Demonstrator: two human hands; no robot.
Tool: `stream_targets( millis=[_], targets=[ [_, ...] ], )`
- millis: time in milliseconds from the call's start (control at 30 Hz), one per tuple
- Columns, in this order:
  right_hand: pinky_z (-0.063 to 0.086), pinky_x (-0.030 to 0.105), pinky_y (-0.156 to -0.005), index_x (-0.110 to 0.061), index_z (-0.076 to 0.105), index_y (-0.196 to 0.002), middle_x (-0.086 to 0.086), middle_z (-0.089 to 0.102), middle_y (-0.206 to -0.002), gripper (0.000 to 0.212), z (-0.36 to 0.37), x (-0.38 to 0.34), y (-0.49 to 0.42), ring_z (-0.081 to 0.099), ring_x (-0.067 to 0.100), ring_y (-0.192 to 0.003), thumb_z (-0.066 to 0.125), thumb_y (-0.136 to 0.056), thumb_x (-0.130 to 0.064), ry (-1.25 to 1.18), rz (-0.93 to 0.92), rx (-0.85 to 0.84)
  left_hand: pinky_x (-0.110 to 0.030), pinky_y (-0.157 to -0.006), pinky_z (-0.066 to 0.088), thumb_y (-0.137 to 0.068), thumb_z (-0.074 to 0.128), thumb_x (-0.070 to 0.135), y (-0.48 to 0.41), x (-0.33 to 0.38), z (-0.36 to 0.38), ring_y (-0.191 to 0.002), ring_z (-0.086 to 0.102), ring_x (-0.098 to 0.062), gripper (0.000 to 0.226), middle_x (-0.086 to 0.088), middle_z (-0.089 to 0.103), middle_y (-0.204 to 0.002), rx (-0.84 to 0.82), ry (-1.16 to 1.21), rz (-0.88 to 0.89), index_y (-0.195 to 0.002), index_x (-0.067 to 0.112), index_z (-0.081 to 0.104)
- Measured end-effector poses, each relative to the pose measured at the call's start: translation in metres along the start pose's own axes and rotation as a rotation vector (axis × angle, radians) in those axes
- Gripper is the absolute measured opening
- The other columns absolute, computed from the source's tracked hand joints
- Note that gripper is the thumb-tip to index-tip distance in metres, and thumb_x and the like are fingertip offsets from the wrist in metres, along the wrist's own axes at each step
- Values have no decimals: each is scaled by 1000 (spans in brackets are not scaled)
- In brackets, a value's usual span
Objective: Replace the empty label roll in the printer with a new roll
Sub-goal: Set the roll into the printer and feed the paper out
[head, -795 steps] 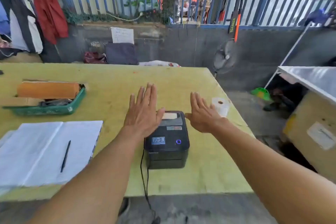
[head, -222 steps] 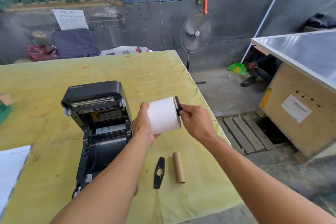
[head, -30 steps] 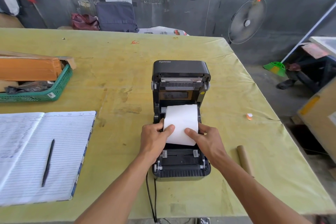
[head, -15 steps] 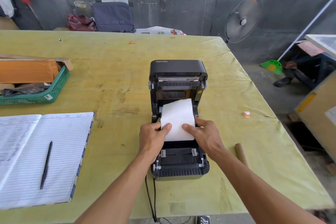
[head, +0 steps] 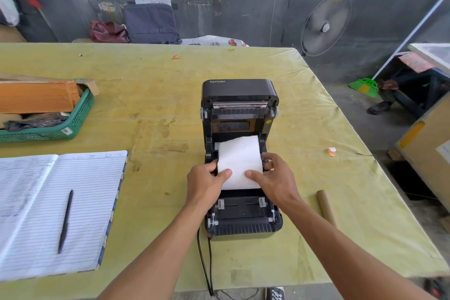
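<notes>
A black label printer (head: 239, 91) stands on the yellow-green table (head: 151, 95) with its lid swung up and back. A new white label roll (head: 239, 157) sits in the printer's open bay. My left hand (head: 205, 186) grips the roll's left end, thumb on the paper. My right hand (head: 274, 179) grips its right end, thumb on the paper too. The empty brown cardboard core (head: 326, 207) lies on the table right of the printer.
An open lined notebook (head: 36, 202) with a black pen (head: 65, 220) lies at the left. A green basket (head: 73, 122) holding an orange box stands further back left. The printer's cable (head: 204, 265) drops over the front table edge. A standing fan (head: 325, 24) is beyond the table's right corner.
Over the last second both hands stay on the roll and it sits slightly deeper in the bay. Earlier the printer was shut, then the roll was held in the air beside it.
</notes>
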State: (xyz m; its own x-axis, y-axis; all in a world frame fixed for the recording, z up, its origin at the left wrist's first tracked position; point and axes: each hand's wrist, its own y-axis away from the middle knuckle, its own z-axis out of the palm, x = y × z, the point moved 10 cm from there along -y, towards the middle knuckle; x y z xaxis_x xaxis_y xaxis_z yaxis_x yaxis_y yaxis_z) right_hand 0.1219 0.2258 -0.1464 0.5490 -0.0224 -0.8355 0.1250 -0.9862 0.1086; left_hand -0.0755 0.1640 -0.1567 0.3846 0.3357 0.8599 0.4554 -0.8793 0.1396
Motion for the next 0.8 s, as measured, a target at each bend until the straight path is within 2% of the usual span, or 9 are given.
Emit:
stream_targets(
  millis=[33, 133, 200, 267, 433, 533, 633, 700, 800],
  targets=[
    [55, 34, -79, -12, 49, -136, 0, 60, -110, 73, -1, 0, -1, 65, 22, -96, 84, -77, -34, 35, 8, 3, -28, -83, 56, -83, 76, 30, -1, 1, 0, -98, 68, -20, 37, -7, 73, -112, 4, -17, -3, -114, 10, 72],
    [51, 34, -86, -13, 41, -142, 9, 53, -130, 86, -2, -5, -7, 60, 25, -106, 85, -73, -40, 176, 0, -35, -27, -87, 52, -78, 81, 30, -5, 13, -4, -105, 65, -18, 57, -1, 69, -121, -11, -118, 32, -130, 16, 63],
    [48, 37, -94, -13, 36, -146, 10, 47, -139, 92, -4, -12, -11, 55, 27, -117, 85, -73, -41, 278, -19, -68, -32, -100, 47, -75, 84, 27, -12, 20, -5, -120, 58, -22, 80, -4, 59, -137, -52, -197, 40, -145, 15, 46],
    [45, 40, -100, -14, 30, -150, 12, 44, -143, 99, -3, -22, -16, 49, 29, -126, 84, -73, -42, 397, -68, -101, -34, -106, 42, -74, 85, 23, -19, 27, -2, -130, 50, -23, 95, -5, 49, -147, -127, -244, 47, -152, 15, 30],
    [43, 41, -100, -17, 23, -152, 9, 40, -148, 103, 8, -57, -16, 39, 31, -130, 83, -73, -42, 742, -306, -164, -28, -99, 39, -78, 82, 23, -21, 33, 7, -132, 46, -23, 107, -5, 43, -152, -234, -336, 111, -157, 19, 10],
    [40, 42, -106, -17, 20, -153, 7, 35, -153, 107, 18, -69, -11, 34, 31, -136, 84, -71, -43, 893, -444, -174, -36, -111, 32, -77, 83, 25, -17, 45, 12, -146, 26, -22, 114, -1, 22, -162, -253, -492, 229, -157, 22, 2],
    [36, 43, -110, -17, 16, -154, 10, 30, -156, 113, 27, -69, -8, 30, 33, -139, 85, -69, -42, 964, -498, -202, -37, -113, 31, -70, 88, 26, -17, 58, 19, -149, 14, -18, 127, 0, 7, -165, -276, -663, 346, -156, 20, -6],
    [35, 43, -110, -17, 14, -155, 10, 29, -155, 115, 30, -66, -6, 30, 34, -138, 86, -68, -42, 969, -503, -212, -38, -111, 35, -65, 90, 27, -16, 62, 23, -148, 18, -20, 134, -2, 10, -165, -284, -737, 380, -156, 18, -8],
    [36, 43, -109, -17, 18, -153, 9, 38, -150, 109, 29, -62, -6, 34, 34, -136, 84, -70, -40, 910, -495, -215, -43, -109, 36, -60, 92, 33, -14, 59, 26, -140, 36, -23, 135, -5, 32, -156, -247, -815, 389, -156, 18, -1]
  ],
)
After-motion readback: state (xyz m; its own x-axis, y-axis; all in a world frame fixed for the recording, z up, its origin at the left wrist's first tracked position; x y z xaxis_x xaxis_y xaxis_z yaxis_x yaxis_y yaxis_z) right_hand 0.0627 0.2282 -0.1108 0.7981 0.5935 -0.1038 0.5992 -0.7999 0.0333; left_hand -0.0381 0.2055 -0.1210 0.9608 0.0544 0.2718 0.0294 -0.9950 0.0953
